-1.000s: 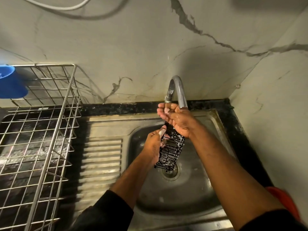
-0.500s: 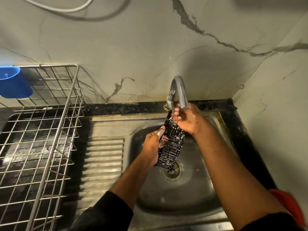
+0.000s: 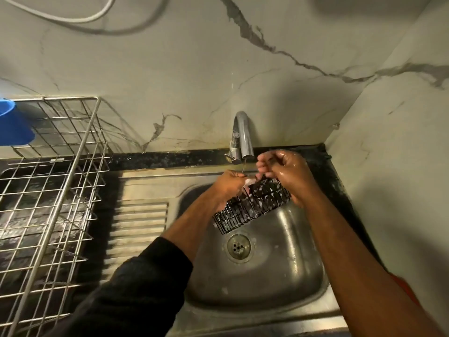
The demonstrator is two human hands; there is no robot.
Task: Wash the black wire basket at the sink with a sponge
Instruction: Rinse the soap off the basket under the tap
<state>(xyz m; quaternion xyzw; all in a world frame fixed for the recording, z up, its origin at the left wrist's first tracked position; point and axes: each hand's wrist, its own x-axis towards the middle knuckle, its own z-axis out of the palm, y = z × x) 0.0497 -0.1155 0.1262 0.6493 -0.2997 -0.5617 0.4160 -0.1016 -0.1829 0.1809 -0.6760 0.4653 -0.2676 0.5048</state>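
Since half a second ago the black wire basket with soap flecks (image 3: 252, 207) has swung from hanging nearly upright under the tap to lying tilted across the bowl, above the drain. My left hand (image 3: 229, 186) is closed on its near-left rim, with something pale pinched at the fingertips, maybe the sponge, too blurred to say. My right hand (image 3: 285, 175), wet, is clamped on the far-right end, thumb and fingers curled over the top wire. Hands sit close together but apart.

To do this step well: keep the right grip firm, since wet soapy wire will likely slip, and work along each bar over the stainless steel sink bowl (image 3: 279, 283) so suds fall toward the round drain (image 3: 239, 246).

Around: curved chrome tap (image 3: 241, 139) just behind my hands, could knock knuckles. Steel wire dish rack (image 3: 48, 190) left, well apart. Blue plastic bowl (image 3: 12, 125) at far left.
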